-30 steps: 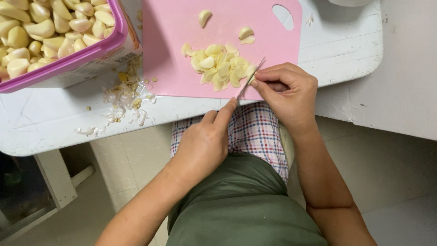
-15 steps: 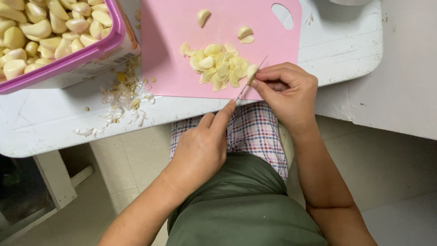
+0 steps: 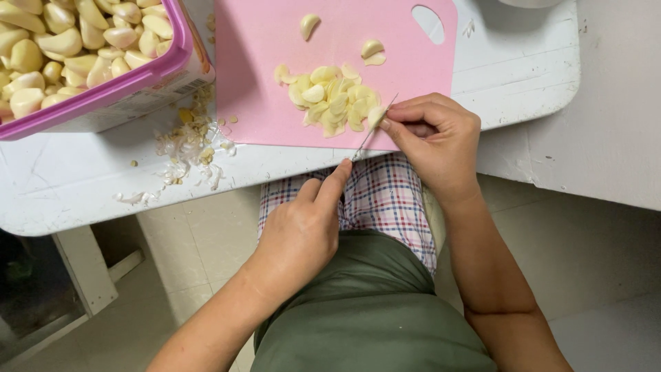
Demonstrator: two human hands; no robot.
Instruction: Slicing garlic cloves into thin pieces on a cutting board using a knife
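Observation:
My left hand (image 3: pixel 303 227) grips a small knife, its thin blade (image 3: pixel 368 134) slanting up and right from my index finger. The blade meets a peeled garlic clove (image 3: pixel 376 117) pinched in the fingertips of my right hand (image 3: pixel 437 141), at the near edge of a pink cutting board (image 3: pixel 261 69). A pile of pale garlic slices (image 3: pixel 330 100) lies on the board just left of the clove. Two more garlic pieces (image 3: pixel 309 26) (image 3: pixel 372 49) lie farther back on the board.
A purple-rimmed plastic tub (image 3: pixel 138 86) full of peeled garlic cloves (image 3: pixel 62 41) stands at the back left on the white table (image 3: pixel 69 179). Garlic skins and scraps (image 3: pixel 189 148) lie between tub and board. My lap, in checked cloth (image 3: pixel 385 200), is under the table edge.
Both hands stay at the board's near edge. The blade has shifted only slightly against the clove.

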